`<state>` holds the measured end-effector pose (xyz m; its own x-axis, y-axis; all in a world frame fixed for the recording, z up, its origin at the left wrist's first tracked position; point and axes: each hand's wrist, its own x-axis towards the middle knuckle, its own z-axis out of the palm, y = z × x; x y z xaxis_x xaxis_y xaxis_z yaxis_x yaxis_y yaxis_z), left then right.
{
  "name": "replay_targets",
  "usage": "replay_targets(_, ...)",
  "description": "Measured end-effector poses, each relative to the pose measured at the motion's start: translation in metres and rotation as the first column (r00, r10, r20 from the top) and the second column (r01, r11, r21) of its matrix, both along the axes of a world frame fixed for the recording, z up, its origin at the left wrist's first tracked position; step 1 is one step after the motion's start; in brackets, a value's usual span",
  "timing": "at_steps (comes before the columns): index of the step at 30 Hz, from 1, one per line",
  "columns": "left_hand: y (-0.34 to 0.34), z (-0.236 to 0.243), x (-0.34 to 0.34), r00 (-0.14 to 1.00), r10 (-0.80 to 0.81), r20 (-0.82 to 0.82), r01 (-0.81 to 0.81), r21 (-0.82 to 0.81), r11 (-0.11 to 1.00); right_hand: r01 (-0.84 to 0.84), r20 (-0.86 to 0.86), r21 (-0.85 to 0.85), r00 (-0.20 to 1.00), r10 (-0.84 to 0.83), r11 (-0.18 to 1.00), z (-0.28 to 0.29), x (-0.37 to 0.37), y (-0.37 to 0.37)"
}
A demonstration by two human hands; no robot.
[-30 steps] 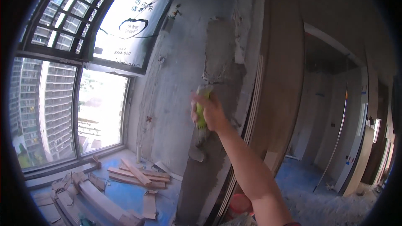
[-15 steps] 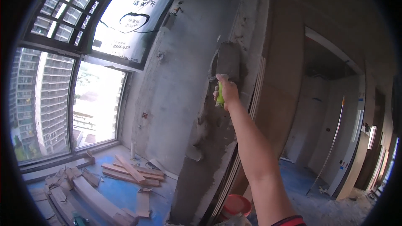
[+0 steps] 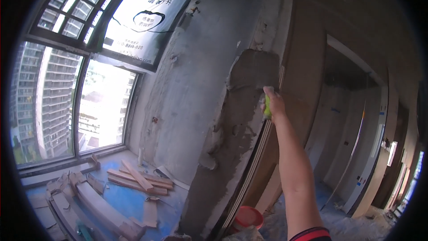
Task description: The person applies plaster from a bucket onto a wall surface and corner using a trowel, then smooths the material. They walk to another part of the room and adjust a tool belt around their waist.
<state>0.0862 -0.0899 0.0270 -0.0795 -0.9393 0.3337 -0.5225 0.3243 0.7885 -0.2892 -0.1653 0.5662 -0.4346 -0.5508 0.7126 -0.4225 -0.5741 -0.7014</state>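
The right hand (image 3: pixel 275 103), its grip closed around a green-handled trowel (image 3: pixel 267 106), presses the tool against the wet grey plaster patch (image 3: pixel 254 69) lying at eleven o'clock from it, on the wall's corner edge.

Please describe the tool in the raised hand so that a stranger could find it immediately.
Find the grey concrete column right of the window. High on its darker wet plaster patch, the right hand grips a trowel. Its bright green handle is the only green there.

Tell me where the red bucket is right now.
In the head view, the red bucket sits on the floor at the bottom centre, at the foot of the plastered wall, just left of the right forearm.
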Motion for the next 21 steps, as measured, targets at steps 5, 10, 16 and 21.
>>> replay_targets(5,-0.015,-0.032,-0.021,0.997,0.01,-0.077,-0.023,-0.169,0.985,0.099,-0.022,-0.02,0.995,-0.099,0.995,-0.036,-0.023,0.038)
replay_targets(10,-0.015,-0.017,-0.027,0.992,-0.028,-0.122,0.019,-0.073,0.997,0.163,-0.121,-0.026,0.979,-0.164,0.986,-0.069,-0.014,0.079)
replay_targets(16,-0.022,-0.021,-0.037,0.992,-0.03,-0.119,0.025,-0.044,0.999,0.21,-0.4,0.148,0.906,-0.136,0.966,-0.039,0.046,0.071)
replay_targets(21,-0.032,-0.03,-0.041,0.989,0.013,-0.147,-0.009,0.023,1.0,0.271,-0.5,0.284,0.86,-0.099,0.92,-0.021,0.044,0.045)
